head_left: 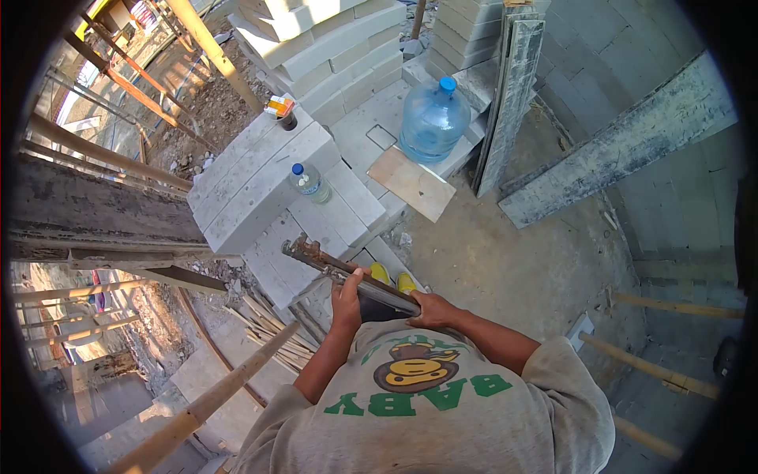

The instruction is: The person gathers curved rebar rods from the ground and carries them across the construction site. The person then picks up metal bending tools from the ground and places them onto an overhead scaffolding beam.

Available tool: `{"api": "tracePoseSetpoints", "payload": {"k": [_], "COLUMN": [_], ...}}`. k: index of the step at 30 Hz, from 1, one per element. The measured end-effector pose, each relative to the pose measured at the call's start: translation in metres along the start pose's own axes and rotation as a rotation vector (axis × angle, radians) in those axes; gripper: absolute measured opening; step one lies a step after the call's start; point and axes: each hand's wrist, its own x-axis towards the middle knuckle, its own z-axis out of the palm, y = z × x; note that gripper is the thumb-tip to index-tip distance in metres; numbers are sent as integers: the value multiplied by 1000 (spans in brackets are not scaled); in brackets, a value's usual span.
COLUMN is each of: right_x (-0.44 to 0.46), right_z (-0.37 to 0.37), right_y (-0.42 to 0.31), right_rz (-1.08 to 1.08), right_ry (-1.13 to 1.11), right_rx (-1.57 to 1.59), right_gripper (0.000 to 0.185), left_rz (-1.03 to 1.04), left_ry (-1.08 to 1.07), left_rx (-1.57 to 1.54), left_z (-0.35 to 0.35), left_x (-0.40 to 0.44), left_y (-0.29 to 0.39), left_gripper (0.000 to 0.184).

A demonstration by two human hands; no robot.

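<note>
A long rusty metal bar with a knobbly, jaw-like head lies slantwise across the front of my body; its exact kind is unclear. My left hand is wrapped round the bar near its middle, thumb on top. Toward its lower right end, my right hand is closed on it too. The head of the bar points up and left, over pale blocks. Yellow shoes show just beyond the bar.
On the pale blocks stand a small water bottle and a dark cup with an orange-white packet on top. A large blue water jug is behind a flat board. Planks lean at right; bamboo poles cross at left.
</note>
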Motion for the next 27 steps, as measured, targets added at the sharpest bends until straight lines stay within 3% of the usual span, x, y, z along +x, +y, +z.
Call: {"api": "tracePoseSetpoints", "payload": {"k": [4, 12, 15, 16, 18, 21, 24, 27], "right_x": [17, 63, 80, 103, 127, 125, 145, 203], "right_z": [-19, -45, -80, -80, -85, -166, -218, -276], "right_y": [-24, -72, -101, -96, -81, -144, -167, -167], "right_rz": [105, -102, -47, -196, -440, -239, -303, -490], "right_ry": [-12, 459, 443, 619, 947, 504, 483, 501], "right_rx": [65, 97, 121, 3, -221, 187, 154, 175], "right_gripper": [61, 48, 44, 46, 49, 47, 50, 45], "left_rz": [2, 145, 183, 270, 307, 369, 499, 540], "left_ry": [-71, -119, -261, -281, -263, -349, -313, -44], "left_rx": [51, 61, 205, 303, 208, 133, 148, 327], "left_z": [5, 27, 32, 30, 47, 64, 69, 77], "left_x": [27, 86, 113, 128, 130, 140, 169, 191], "left_y": [30, 127, 165, 171, 205, 246, 277, 319], "left_gripper": [21, 20, 27, 32, 36, 45, 44, 43]}}
